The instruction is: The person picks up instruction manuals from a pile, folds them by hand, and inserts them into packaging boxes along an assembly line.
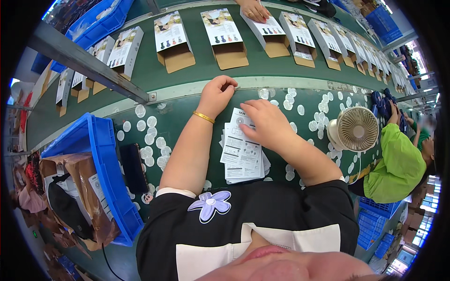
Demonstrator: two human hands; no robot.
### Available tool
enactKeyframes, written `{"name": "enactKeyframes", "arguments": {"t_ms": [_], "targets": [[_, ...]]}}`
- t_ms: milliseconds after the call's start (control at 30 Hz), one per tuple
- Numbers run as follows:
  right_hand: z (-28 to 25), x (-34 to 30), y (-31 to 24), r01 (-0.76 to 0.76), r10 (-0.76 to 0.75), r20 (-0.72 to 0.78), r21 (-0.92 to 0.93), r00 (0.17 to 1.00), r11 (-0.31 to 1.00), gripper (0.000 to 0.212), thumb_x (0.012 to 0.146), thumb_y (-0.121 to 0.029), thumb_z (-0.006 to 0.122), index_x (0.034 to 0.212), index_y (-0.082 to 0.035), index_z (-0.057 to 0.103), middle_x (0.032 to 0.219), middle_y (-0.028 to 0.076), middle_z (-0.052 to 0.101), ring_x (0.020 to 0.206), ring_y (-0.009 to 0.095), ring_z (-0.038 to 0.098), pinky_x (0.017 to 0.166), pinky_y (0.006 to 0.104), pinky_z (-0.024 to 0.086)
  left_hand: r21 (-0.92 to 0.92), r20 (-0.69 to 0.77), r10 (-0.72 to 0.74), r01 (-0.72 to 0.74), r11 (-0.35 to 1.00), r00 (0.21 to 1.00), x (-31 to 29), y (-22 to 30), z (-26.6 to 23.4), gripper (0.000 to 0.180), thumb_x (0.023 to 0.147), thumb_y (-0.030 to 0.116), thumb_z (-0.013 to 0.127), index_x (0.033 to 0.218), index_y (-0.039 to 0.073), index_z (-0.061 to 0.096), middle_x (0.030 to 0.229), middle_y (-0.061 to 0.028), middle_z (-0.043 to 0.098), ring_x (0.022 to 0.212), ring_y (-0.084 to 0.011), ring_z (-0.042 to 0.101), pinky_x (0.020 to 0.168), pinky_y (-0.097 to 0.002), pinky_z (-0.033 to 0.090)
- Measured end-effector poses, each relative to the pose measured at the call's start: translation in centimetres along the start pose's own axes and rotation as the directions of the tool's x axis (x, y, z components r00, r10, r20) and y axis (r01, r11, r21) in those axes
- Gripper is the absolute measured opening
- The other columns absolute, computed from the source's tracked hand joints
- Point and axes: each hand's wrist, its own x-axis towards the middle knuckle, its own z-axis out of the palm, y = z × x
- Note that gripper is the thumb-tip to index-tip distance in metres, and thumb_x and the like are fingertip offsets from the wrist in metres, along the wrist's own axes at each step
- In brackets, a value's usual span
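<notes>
My left hand [218, 97] rests by the metal rail along the conveyor edge, its fingers curled in and nothing visible in them. A gold bracelet [203, 117] circles that wrist. My right hand [266, 122] lies over a stack of printed instruction leaflets [241, 152], fingers spread, fingertips and thumb touching the top sheet. The leaflets sit slightly fanned on the green table [187, 192] in front of me. Beyond the rail, an open white carton [225, 35] lies on the green conveyor [136, 89], its brown flap toward me.
Many round white stickers [149, 139] are scattered over the table. At left stands a blue crate [105, 168] of packed goods, beside a dark pouch [133, 168]. A fan [358, 129] stands at right, near a co-worker in green [393, 159]. Another person's hand [255, 10] touches a far carton.
</notes>
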Motion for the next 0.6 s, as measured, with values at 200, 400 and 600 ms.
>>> {"name": "enactKeyframes", "arguments": {"t_ms": [200, 400, 600], "targets": [[-0.4, -0.2, -0.3, 0.039, -0.037, -0.071, 0.031, 0.997, 0.999, 0.024, 0.072, -0.014, 0.065, 0.093, -0.002, 0.060, 0.102, 0.009, 0.059, 0.097, 0.028, 0.054, 0.082, 0.0375, 0.044, 0.001, -0.006, -0.013, 0.013, 1.000, 1.000, -0.1, -0.1, 0.0, 0.010, 0.078, 0.005, 0.056, 0.086, 0.001, 0.061, 0.083, -0.0051, 0.061, 0.075, -0.0114, 0.058, 0.069, -0.0239, 0.047], [-1.3, -0.4, 1.2, -0.150, 0.158, -0.026, 0.195, 0.987, 0.969, 0.012, 0.071, -0.006, 0.063, 0.082, -0.004, 0.057, 0.083, 0.007, 0.059, 0.076, 0.023, 0.057, 0.064, 0.0320, 0.046, 0.041, 0.021, 0.000, -0.001, 0.999, 1.000, 0.1, -0.6, -0.1, 0.010, 0.082, 0.001, 0.052, 0.089, 0.001, 0.060, 0.081, -0.0020, 0.061, 0.077, -0.0087, 0.057, 0.070, -0.0217, 0.046], [-2.0, 0.3, 11.9, -0.282, 0.727, -0.103, 0.878, 0.678, 0.387, 0.011, 0.084, -0.012, 0.059, 0.088, -0.002, 0.058, 0.073, 0.003, 0.059, 0.054, 0.008, 0.056, 0.047, 0.0197, 0.041, 0.058, 0.005, -0.011, 0.011, 0.998, 1.000, 0.0, -0.2, -0.3, 0.011, 0.079, 0.005, 0.055, 0.087, 0.001, 0.061, 0.078, -0.0039, 0.061, 0.071, -0.0107, 0.057, 0.067, -0.0236, 0.046]]}}
